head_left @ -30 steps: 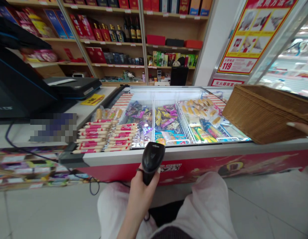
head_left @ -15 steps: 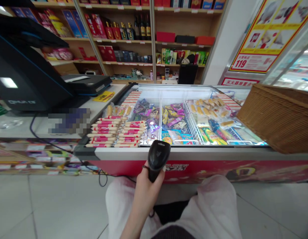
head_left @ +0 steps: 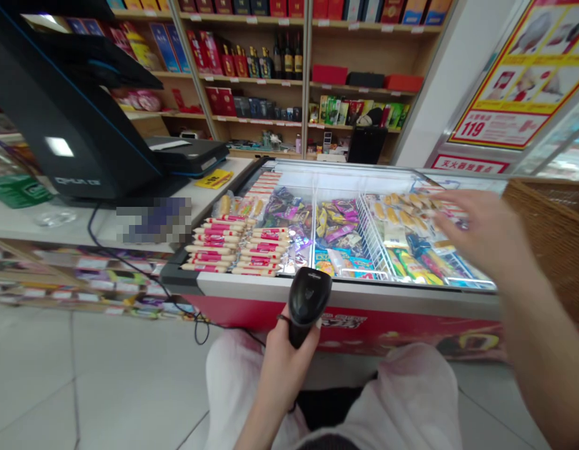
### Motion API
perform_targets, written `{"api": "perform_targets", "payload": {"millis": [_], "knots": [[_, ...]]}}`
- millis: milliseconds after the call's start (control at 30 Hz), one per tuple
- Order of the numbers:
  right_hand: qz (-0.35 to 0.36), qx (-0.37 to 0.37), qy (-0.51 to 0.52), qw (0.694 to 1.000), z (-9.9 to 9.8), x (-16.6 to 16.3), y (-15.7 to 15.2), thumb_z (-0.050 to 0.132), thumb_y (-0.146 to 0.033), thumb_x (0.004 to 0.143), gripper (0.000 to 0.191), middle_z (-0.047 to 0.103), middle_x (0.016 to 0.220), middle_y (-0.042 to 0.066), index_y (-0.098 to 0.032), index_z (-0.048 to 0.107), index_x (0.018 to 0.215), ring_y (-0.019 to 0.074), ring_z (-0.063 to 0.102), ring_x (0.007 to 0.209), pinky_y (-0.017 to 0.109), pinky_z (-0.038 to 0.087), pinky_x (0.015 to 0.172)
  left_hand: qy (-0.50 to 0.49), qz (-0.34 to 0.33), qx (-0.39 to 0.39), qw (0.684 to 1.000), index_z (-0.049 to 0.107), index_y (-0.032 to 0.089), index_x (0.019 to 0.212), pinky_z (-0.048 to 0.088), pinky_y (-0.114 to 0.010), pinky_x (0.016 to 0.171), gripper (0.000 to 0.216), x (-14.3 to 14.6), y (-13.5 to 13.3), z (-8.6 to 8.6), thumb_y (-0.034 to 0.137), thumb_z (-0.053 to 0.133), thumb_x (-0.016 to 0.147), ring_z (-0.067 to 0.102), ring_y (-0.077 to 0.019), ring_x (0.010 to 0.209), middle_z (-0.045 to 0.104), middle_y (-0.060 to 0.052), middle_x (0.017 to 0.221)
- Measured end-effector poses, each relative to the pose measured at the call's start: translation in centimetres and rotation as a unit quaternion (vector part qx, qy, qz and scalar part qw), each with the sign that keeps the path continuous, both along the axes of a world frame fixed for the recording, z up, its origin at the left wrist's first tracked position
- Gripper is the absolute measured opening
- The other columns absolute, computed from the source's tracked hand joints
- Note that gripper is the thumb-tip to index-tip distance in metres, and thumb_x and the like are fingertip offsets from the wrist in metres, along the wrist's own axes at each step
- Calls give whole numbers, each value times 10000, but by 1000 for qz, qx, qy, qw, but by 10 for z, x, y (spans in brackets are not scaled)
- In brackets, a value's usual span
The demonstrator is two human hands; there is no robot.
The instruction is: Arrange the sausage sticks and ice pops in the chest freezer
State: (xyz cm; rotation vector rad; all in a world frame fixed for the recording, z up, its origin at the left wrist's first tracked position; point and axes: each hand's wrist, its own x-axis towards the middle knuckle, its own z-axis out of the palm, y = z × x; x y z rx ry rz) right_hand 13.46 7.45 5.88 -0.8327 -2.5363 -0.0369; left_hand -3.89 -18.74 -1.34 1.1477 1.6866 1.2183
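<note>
My left hand (head_left: 289, 353) is wrapped round the grip of a black barcode scanner (head_left: 310, 294), held upright before the front edge of the chest freezer (head_left: 289, 286). Over the freezer's right part, my right hand (head_left: 481, 228) reaches leftward, a little blurred, fingers stretched out with nothing seen in them. Nearest to its fingertips are yellowish snacks in clear wrappers (head_left: 406, 211); I cannot tell if they touch. Sausages with red labels (head_left: 214, 242) lie in rows on the freezer's left end. Purple and yellow snack packets (head_left: 338, 220) fill the middle compartment.
A brown wicker basket (head_left: 546, 244) stands at the right, partly behind my forearm. On the left counter (head_left: 99, 219) are a black checkout terminal (head_left: 90, 131) and a yellow card (head_left: 214, 179). A black cable (head_left: 130, 265) loops down from there. Stocked shelves (head_left: 252, 78) stand behind.
My right hand has come into view from the right, over the freezer. The view has turned slightly left. My left hand still grips the barcode scanner in about the same pose.
</note>
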Motion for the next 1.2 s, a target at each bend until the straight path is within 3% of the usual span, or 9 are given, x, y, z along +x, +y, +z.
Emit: {"api": "perform_targets", "payload": {"millis": [300, 467, 600, 767, 1000, 1200], "knots": [[160, -22, -42, 986, -6, -184, 44, 500, 11, 863, 635, 516, 1526, 52, -215, 523, 1456, 217, 496, 1389, 403, 399, 1178, 7, 38, 6, 999, 659, 120, 1184, 509, -298, 588, 501, -17, -8, -9, 489, 670, 844, 646, -216, 596, 707, -53, 719], [160, -26, -121, 979, -3, -250, 61, 493, 26, 851, 640, 529, 1518, 38, -224, 550, 1437, 222, 514, 1375, 369, 427, 1133, 3, 56, 17, 998, 682, 131, 1150, 526, -306, 637, 466, -25, -10, -11, 469, 686, 830, 674, -233, 675, 723, -61, 763], [130, -28, -125, 983, -4, -252, 66, 499, -67, 899, 518, 638, 1401, 24, -277, 621, 1356, 258, 597, 1258, 404, 464, 1060, 12, 59, 28, 998, 688, 124, 1143, 525, -310, 663, 462, -28, -10, -12, 467, 680, 834, 677, -241, 720, 730, -70, 804], [53, -44, -149, 986, -4, -231, 75, 552, -198, 930, 442, 568, 1427, 77, -288, 609, 1359, 351, 461, 1342, 549, 363, 1100, 7, 56, 22, 998, 695, 123, 1128, 518, -306, 648, 451, -25, -9, -11, 467, 682, 836, 667, -235, 688, 721, -59, 761], [61, -84, -74, 992, 0, -212, 86, 718, -197, 814, 333, 637, 1206, 99, -175, 626, 1134, 268, 573, 1103, 377, 451, 945, 1, 48, 17, 999, 691, 122, 1127, 510, -301, 612, 471, -22, -8, -11, 485, 688, 828, 656, -230, 640, 708, -47, 711], [39, -101, 57, 992, 5, -164, 70, 514, -156, 906, 80, 668, 900, 31, -199, 561, 955, 203, 583, 796, 293, 418, 734, 1, 36, 0, 999, 674, 123, 1154, 511, -308, 595, 502, -18, -7, -7, 504, 680, 828, 652, -234, 607, 677, -29, 643]]}}
